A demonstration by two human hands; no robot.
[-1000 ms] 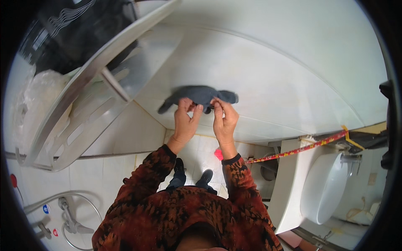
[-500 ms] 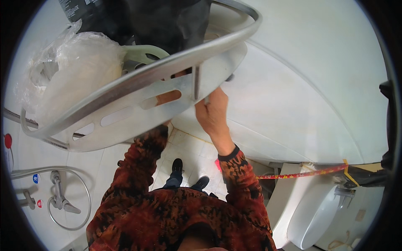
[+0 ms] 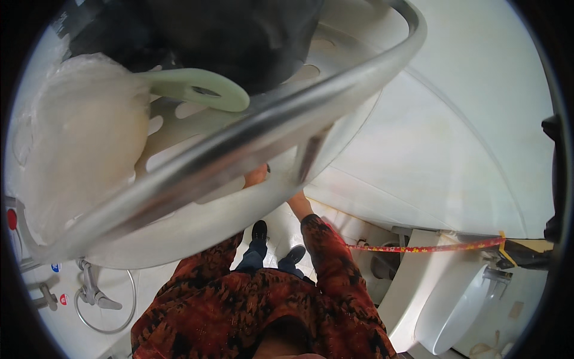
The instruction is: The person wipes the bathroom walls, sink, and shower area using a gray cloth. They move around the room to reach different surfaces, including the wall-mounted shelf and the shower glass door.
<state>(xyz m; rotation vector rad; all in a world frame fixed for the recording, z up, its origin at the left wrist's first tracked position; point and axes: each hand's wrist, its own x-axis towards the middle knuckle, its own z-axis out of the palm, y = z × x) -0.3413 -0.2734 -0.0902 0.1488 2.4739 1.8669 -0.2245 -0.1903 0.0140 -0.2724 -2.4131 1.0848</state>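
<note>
A curved metal corner shelf (image 3: 245, 131) looms close, blurred, across the upper left, hiding most of both hands. Part of my left hand (image 3: 255, 176) shows through a gap beneath its rail; the fingers are obscured. My right hand (image 3: 297, 202) is visible only around the wrist, just under the shelf. Whatever either hand holds is out of sight. On the shelf lie a crumpled translucent plastic bag (image 3: 78, 137), a large black bag (image 3: 209, 36) and a pale green plastic piece (image 3: 215, 90) with a slot.
A white basin (image 3: 448, 305) with a tap (image 3: 496, 276) is at lower right, beside a red patterned strip (image 3: 418, 249). A shower fitting and hose (image 3: 98, 296) are at lower left. A pale wall (image 3: 460, 143) fills the right, and my shoes (image 3: 296, 253) show below.
The shelf now fills far more of the view as my head has shifted toward it. The dark cloth and both hands, plainly seen one second ago, are now mostly hidden behind it.
</note>
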